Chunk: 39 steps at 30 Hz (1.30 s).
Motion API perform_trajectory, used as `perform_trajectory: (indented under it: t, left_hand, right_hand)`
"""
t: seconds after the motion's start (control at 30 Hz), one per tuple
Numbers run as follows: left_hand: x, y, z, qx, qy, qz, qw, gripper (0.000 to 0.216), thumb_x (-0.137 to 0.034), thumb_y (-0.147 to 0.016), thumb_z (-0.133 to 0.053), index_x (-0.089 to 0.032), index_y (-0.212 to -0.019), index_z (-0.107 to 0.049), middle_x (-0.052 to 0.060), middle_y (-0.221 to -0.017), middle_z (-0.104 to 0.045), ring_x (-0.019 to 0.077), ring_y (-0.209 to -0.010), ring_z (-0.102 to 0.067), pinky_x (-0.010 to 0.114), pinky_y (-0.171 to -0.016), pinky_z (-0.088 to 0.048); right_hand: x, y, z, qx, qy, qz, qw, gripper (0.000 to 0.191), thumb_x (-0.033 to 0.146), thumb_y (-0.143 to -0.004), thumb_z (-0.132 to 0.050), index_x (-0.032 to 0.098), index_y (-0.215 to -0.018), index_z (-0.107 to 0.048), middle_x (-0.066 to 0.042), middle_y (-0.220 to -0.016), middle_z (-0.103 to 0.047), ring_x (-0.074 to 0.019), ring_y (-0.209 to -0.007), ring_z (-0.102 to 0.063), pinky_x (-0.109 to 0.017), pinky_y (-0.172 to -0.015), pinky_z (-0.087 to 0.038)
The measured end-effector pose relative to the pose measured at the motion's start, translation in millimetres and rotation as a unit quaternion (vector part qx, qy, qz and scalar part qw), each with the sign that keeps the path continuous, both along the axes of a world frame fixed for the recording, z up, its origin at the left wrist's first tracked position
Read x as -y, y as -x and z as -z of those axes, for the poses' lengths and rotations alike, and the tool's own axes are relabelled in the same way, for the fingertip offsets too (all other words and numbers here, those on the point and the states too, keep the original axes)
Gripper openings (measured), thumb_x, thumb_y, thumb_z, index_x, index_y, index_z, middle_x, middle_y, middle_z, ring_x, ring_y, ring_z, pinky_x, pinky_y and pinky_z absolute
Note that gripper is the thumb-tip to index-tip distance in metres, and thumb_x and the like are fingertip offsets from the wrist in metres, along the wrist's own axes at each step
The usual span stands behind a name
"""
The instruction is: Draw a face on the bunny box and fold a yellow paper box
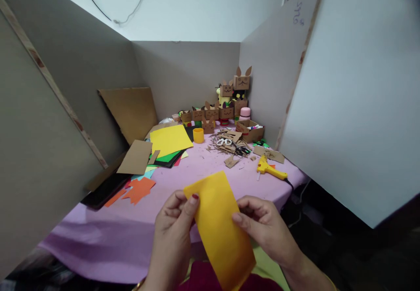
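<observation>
Yellow sheet (220, 229) held at its edges.
Left hand (175, 221) and right hand (267, 225) both pinch it; some fingertips behind, I cannot see.

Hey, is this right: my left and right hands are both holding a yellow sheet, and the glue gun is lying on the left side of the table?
Not quite: the glue gun lies on the right side of the table, as the head view shows. Your left hand and right hand are both holding a yellow sheet.
</observation>
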<state>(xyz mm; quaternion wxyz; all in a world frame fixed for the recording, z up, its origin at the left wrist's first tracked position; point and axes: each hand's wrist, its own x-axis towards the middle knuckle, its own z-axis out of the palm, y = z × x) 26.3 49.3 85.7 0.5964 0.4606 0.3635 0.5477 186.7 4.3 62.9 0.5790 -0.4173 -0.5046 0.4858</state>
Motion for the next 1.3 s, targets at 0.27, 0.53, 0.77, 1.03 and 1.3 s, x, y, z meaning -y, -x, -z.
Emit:
perform_trajectory:
  t: [0.27,0.53,0.77,1.03,1.3]
  left_hand:
    - [-105,-16,63.8,-0.22,-0.084,0.025,0.972,0.019,-0.032,-0.08,-0.056,-0.017,-0.07,-0.051,-0.006,-0.057,-0.052,0.0102,-0.05,-0.051,0.024,-0.049,-0.041]
    - [-132,-14,77.3,-0.384,-0.167,0.013,0.908,0.016,-0.026,-0.075,-0.057,-0.019,-0.061,-0.054,-0.005,-0.054,-0.05,0.0136,-0.054,-0.045,0.024,-0.051,-0.029]
    - [-148,-17,75.1,-0.445,-0.194,0.052,0.873,0.012,-0.024,-0.074,-0.052,-0.02,-0.062,-0.054,-0.004,-0.054,-0.054,0.015,-0.053,-0.048,0.024,-0.05,-0.03]
    - [-146,-19,74.1,-0.49,-0.245,0.032,0.836,0.023,-0.024,-0.08,-0.046,-0.017,-0.099,-0.057,0.009,-0.092,-0.067,0.0242,-0.083,-0.061,0.037,-0.073,-0.047]
    - [-121,-21,104.8,-0.6,-0.454,0.128,0.646,0.043,-0.03,-0.086,-0.044,-0.014,-0.125,-0.049,0.015,-0.128,-0.055,0.0269,-0.116,-0.053,0.044,-0.09,-0.048]
  right_hand:
    - [-83,-13,56.3,0.137,0.056,0.119,0.982,0.021,0.031,-0.073,-0.059,0.015,-0.087,-0.06,0.004,-0.053,-0.056,-0.0132,-0.048,-0.053,-0.023,-0.046,-0.04]
    - [-83,-20,60.0,0.351,-0.036,0.116,0.929,0.03,0.012,-0.072,-0.057,0.021,-0.099,-0.064,-0.007,-0.105,-0.062,-0.023,-0.101,-0.052,-0.036,-0.09,-0.036]
    - [-74,-5,60.8,0.553,-0.062,0.03,0.83,0.033,0.02,-0.083,-0.053,0.021,-0.115,-0.056,-0.009,-0.123,-0.056,-0.0261,-0.109,-0.048,-0.042,-0.093,-0.037]
    - [-88,-13,55.0,0.558,-0.045,0.008,0.829,0.039,0.024,-0.083,-0.053,0.022,-0.121,-0.052,-0.008,-0.129,-0.052,-0.0272,-0.114,-0.045,-0.044,-0.096,-0.035]
    - [-97,-25,64.6,0.505,-0.034,0.037,0.862,0.035,0.017,-0.086,-0.041,0.014,-0.118,-0.054,-0.013,-0.127,-0.053,-0.0226,-0.115,-0.047,-0.039,-0.098,-0.038]
